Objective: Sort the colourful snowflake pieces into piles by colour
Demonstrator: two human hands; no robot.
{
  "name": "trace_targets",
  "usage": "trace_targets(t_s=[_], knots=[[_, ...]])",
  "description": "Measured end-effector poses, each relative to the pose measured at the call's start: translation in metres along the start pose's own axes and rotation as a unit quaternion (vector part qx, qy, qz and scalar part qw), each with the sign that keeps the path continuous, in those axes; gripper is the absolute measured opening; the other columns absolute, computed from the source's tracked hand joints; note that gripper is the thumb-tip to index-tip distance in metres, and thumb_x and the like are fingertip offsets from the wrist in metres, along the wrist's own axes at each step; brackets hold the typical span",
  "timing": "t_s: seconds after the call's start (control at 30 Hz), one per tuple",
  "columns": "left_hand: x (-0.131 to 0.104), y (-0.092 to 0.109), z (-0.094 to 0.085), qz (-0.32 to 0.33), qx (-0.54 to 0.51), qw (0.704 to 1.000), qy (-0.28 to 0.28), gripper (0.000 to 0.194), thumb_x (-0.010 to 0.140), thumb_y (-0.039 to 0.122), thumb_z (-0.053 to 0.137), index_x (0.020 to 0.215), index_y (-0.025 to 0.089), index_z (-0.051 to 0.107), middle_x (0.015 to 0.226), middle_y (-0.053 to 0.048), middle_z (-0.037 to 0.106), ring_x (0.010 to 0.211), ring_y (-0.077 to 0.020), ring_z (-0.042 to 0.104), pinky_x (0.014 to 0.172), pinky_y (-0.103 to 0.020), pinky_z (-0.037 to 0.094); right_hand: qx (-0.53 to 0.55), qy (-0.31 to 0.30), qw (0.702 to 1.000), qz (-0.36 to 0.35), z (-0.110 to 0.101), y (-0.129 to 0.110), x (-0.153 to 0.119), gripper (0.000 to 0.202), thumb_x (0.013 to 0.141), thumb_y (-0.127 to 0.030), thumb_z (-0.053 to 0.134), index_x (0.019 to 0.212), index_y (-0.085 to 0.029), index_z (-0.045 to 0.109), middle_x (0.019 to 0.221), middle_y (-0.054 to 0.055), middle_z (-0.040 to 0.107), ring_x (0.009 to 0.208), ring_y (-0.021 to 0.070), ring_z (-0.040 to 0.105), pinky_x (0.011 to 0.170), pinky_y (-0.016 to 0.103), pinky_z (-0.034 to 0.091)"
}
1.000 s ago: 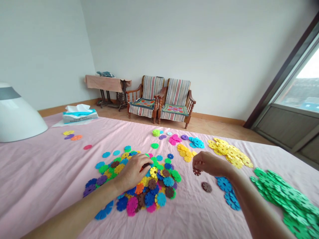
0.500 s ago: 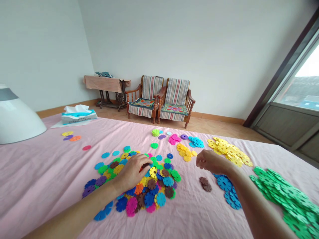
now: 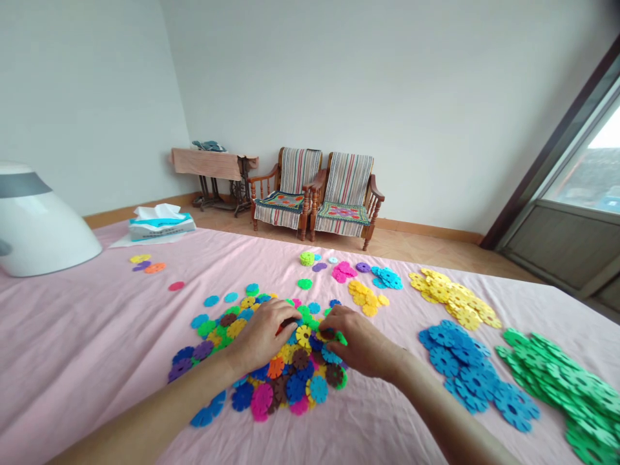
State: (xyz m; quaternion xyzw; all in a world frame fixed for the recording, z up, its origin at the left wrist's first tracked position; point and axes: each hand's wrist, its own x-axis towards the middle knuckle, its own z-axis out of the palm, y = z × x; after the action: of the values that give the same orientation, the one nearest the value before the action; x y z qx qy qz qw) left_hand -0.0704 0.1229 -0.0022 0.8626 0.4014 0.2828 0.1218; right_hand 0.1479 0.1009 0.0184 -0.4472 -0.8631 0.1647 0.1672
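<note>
A mixed heap of notched plastic snowflake discs (image 3: 295,387) in many colours lies on the pink cloth. My left hand (image 3: 266,332) rests over the heap's middle with fingers curled; a dark brown and red patch shows under them, but whether it is gripped is unclear. On the heap's right side, my right hand (image 3: 358,339) closes its thumb and fingers around a brown snowflake disc (image 3: 328,334). Beyond the right hand lies a small cluster of yellow-orange discs (image 3: 365,298). Blue discs (image 3: 465,365) are grouped right of my right forearm.
Single-colour groups of yellow (image 3: 455,297), green (image 3: 557,374), light blue (image 3: 386,278) and pink discs (image 3: 343,271) lie rightward and behind. A tissue box (image 3: 162,226) and a white rounded appliance (image 3: 43,226) stand left. Two wooden chairs (image 3: 343,194) stand beyond the table.
My right hand has moved left from above the cloth near the blue group to the heap, closing on a brown disc. My left hand stays over the heap. The view has shifted slightly.
</note>
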Motion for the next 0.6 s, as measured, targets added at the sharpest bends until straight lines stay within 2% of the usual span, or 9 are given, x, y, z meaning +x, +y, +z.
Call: trace_targets(t_s=[0.07, 0.3, 0.4, 0.5, 0.6], knots=[[0.0, 0.001, 0.0, -0.001, 0.0, 1.0, 0.002, 0.014, 0.085, 0.014, 0.057, 0.091, 0.019, 0.069, 0.088, -0.003, 0.069, 0.089, -0.0185, 0.06, 0.081, -0.031, 0.045, 0.0, -0.007, 1.0, 0.006, 0.0, 0.001, 0.0, 0.017, 0.071, -0.004, 0.057, 0.078, -0.017, 0.067, 0.085, 0.004, 0.062, 0.082, 0.0138, 0.055, 0.072, 0.024, 0.039], [-0.001, 0.001, -0.001, -0.002, 0.001, 1.0, 0.0, 0.015, 0.085, 0.015, 0.056, 0.09, 0.019, 0.069, 0.088, -0.004, 0.068, 0.089, -0.0195, 0.06, 0.081, -0.032, 0.045, 0.026, -0.015, 1.0, 0.007, -0.006, -0.002, -0.003, 0.021, 0.077, -0.005, 0.055, 0.08, -0.019, 0.071, 0.083, 0.001, 0.063, 0.075, 0.0118, 0.056, 0.069, 0.023, 0.04], [-0.001, 0.001, -0.001, -0.004, 0.002, 1.0, -0.002, 0.014, 0.085, 0.014, 0.056, 0.09, 0.019, 0.069, 0.089, -0.004, 0.069, 0.09, -0.0197, 0.06, 0.082, -0.032, 0.045, 0.016, -0.009, 1.0, 0.005, -0.007, -0.001, -0.003, 0.019, 0.078, -0.007, 0.056, 0.074, -0.019, 0.07, 0.077, 0.001, 0.062, 0.075, 0.0123, 0.056, 0.068, 0.022, 0.039], [-0.001, 0.002, -0.001, -0.006, 0.007, 1.0, -0.005, 0.014, 0.085, 0.014, 0.056, 0.09, 0.018, 0.069, 0.089, -0.004, 0.069, 0.089, -0.0198, 0.06, 0.083, -0.033, 0.045, -0.01, 0.012, 1.0, 0.018, -0.003, 0.002, -0.001, 0.017, 0.081, -0.011, 0.056, 0.07, -0.017, 0.068, 0.074, 0.001, 0.061, 0.074, 0.0124, 0.057, 0.066, 0.022, 0.038], [-0.001, 0.001, -0.001, 0.0, 0.012, 1.0, -0.006, 0.014, 0.086, 0.015, 0.056, 0.091, 0.018, 0.069, 0.089, -0.004, 0.068, 0.09, -0.0201, 0.059, 0.083, -0.033, 0.045, -0.08, 0.056, 0.994, 0.053, 0.005, -0.002, -0.003, 0.019, 0.086, -0.013, 0.051, 0.074, -0.016, 0.066, 0.078, 0.003, 0.061, 0.072, 0.0122, 0.056, 0.064, 0.022, 0.037]])
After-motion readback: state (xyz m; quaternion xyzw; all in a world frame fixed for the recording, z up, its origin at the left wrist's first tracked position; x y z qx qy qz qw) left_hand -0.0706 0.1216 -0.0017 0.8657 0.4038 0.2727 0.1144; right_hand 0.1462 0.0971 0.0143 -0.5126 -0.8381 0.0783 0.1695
